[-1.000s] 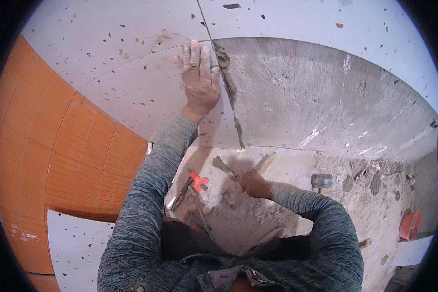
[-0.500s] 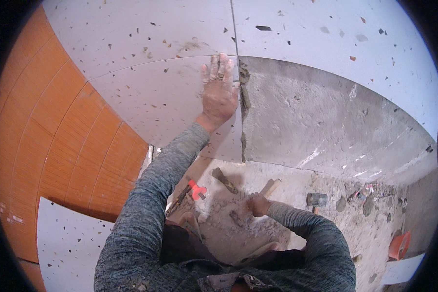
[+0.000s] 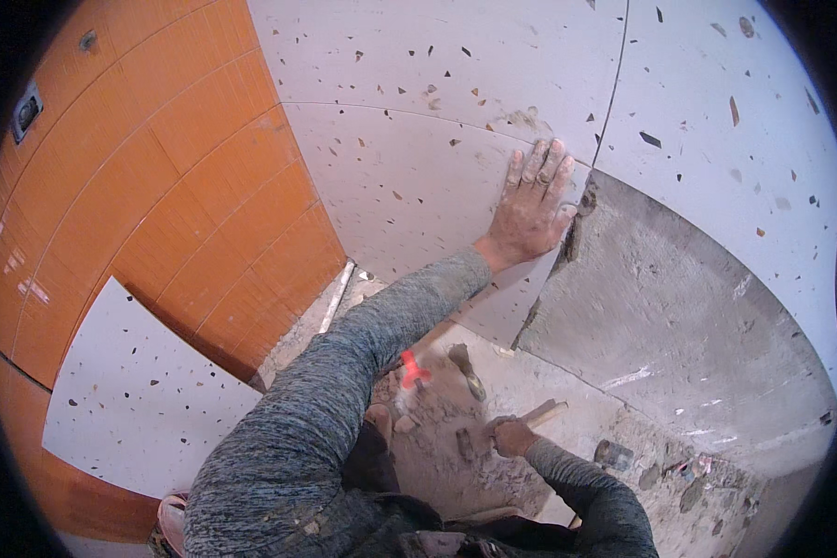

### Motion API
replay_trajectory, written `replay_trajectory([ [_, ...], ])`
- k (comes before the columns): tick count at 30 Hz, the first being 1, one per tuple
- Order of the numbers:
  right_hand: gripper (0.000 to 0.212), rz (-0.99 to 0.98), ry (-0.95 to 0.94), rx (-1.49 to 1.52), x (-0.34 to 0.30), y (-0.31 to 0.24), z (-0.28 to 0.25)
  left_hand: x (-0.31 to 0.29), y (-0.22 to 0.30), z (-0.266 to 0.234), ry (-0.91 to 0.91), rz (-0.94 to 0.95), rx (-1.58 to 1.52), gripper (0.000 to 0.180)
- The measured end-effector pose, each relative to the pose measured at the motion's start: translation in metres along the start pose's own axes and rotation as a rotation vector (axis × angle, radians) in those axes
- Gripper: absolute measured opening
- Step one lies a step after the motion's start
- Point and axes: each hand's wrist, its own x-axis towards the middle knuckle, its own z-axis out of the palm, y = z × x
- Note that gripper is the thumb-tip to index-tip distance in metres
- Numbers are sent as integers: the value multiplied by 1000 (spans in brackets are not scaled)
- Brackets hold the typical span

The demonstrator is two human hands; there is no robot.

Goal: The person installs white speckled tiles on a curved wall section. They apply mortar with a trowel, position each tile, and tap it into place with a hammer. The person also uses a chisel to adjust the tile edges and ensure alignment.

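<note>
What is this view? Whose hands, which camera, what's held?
No machine here: a person's bare hands, seen from above through a head-worn fisheye camera (the left of two), so straight edges bend. The left hand lies flat on a speckled white panel on the wall, beside a bare grey patch. The right hand is low, at a pale wooden piece; whether it's gripped isn't clear. On the dusty floor lie a bright red object and a mallet.

Worn on your head, the left fisheye camera looked down and forward over your sleeves (image 3: 298, 418), near enough to frame your left hand (image 3: 527, 206), right hand (image 3: 512, 436) and the speckled wall panel (image 3: 391, 177).
</note>
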Motion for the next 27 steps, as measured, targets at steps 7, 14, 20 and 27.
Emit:
replay_trajectory([
  [7,31,26,458,-369,-4,-9,-52,4,-26,4,-73,13,152,75],
  [14,18,-287,777,-23,-12,-90,-248,2,-32,3,13,74,203,72],
  [20,18,-444,895,-92,-17,-118,-322,0,-38,5,13,66,192,73],
  [27,12,-514,891,-107,6,-121,-340,2,-46,8,79,104,154,73],
])
